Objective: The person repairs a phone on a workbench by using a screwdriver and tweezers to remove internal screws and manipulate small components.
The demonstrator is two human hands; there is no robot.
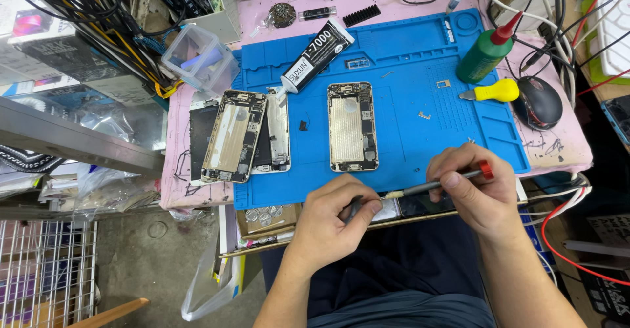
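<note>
Phone [420, 205] lies at near edge of worktop [394, 13], between both hands, partly hidden. Right hand [474, 190] fingers closed around screwdriver [436, 184], tip pointing left onto phone. Left hand [335, 218] fingers curled, pinching small dark tool [354, 207] against phone's left end. Blue mat [407, 124] just behind.

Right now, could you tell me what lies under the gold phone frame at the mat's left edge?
Under the gold phone frame lie a silver phone frame and a dark panel; their covered parts are hidden.

Bare blue mat [407, 138] lies open between the opened phone [353, 126] and green bottle [486, 52].
</note>
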